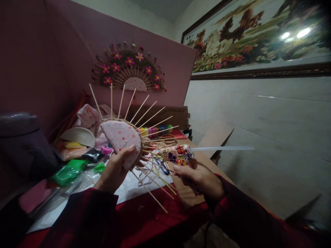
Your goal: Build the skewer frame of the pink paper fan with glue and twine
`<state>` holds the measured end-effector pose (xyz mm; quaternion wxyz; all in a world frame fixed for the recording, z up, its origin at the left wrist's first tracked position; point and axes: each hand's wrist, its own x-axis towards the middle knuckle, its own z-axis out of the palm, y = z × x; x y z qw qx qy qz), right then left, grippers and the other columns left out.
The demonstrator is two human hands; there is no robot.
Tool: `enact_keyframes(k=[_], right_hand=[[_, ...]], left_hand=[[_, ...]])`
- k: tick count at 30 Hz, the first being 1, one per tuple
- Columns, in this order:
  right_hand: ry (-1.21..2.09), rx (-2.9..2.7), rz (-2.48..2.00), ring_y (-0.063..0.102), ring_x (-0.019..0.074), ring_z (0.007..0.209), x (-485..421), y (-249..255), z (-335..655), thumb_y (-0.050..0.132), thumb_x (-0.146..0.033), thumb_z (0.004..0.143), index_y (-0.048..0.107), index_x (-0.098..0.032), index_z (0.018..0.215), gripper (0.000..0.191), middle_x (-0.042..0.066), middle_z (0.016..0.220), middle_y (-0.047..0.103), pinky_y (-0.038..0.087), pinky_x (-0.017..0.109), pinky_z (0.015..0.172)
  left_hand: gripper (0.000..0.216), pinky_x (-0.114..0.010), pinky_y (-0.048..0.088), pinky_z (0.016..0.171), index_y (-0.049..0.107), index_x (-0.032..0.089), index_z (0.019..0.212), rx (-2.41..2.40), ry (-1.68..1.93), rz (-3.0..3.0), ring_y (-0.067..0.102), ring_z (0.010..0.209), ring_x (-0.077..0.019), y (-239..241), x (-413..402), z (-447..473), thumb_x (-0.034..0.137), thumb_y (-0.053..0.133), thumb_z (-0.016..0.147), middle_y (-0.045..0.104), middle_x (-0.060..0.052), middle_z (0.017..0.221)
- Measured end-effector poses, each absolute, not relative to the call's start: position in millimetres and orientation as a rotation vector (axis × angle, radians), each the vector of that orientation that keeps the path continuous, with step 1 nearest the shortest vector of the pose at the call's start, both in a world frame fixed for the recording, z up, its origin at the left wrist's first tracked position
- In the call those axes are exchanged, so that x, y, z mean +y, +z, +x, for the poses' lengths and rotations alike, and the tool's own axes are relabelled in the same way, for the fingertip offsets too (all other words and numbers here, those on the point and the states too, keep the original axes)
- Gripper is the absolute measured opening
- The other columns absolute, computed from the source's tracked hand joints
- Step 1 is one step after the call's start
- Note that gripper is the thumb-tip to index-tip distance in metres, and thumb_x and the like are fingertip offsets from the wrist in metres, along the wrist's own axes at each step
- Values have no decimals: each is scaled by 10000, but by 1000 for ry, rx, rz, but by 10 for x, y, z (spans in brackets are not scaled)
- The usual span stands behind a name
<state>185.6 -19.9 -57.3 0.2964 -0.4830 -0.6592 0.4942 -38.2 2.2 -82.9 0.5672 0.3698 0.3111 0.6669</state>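
My left hand [116, 168] grips a half-round piece covered in pink spotted cloth [121, 132], thumb on its face. Braided cord runs round its curved edge, and several thin wooden sticks [144, 109] fan out from it. In my right hand [198, 174] is a hot glue gun [176, 154] with a flower-patterned body. A translucent glue stick [222, 148] juts from its back end toward the right. The gun's front end points left, close to the sticks and the corded edge; I cannot tell whether it touches them.
A finished-looking flowered fan [131, 69] hangs on the pink board [170, 69] behind. On the red-covered table lie green packets [69, 171], a white paper plate [79, 137], scissors [168, 139] and cardboard [188, 189]. A framed horse picture [253, 38] hangs on the right wall.
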Motion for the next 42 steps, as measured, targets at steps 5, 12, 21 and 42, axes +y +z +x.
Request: enact_keyframes(k=[5, 12, 21, 42], right_hand=[[1320, -1740, -1307, 312, 58, 391, -239, -548, 1837, 533, -486, 776, 480, -173, 657, 339, -54, 507, 397, 216, 195, 320], [1297, -1790, -1278, 318, 57, 403, -238, -531, 1843, 518, -487, 786, 461, -177, 652, 342, -56, 512, 386, 216, 186, 322], [1324, -1752, -1295, 298, 55, 403, -220, -558, 1834, 530, -491, 782, 452, -179, 692, 334, -62, 520, 383, 209, 193, 327], [1297, -1753, -1260, 341, 73, 468, -239, -516, 1814, 546, -500, 771, 472, -172, 688, 346, -40, 556, 406, 238, 206, 386]], left_hand=[[126, -229, 550, 606, 698, 108, 716, 717, 1584, 834, 622, 630, -150, -833, 23, -386, 219, 689, 656, 665, -52, 679], [150, -235, 548, 598, 696, 98, 713, 736, 1569, 845, 616, 614, -146, -840, 20, -386, 235, 691, 655, 665, -57, 683], [168, -253, 557, 630, 708, 96, 747, 722, 1558, 868, 631, 675, -169, -832, 13, -391, 246, 675, 679, 681, -74, 743], [128, -216, 545, 580, 708, 119, 720, 701, 1542, 860, 645, 676, -165, -827, -1, -403, 235, 668, 684, 696, -58, 719]])
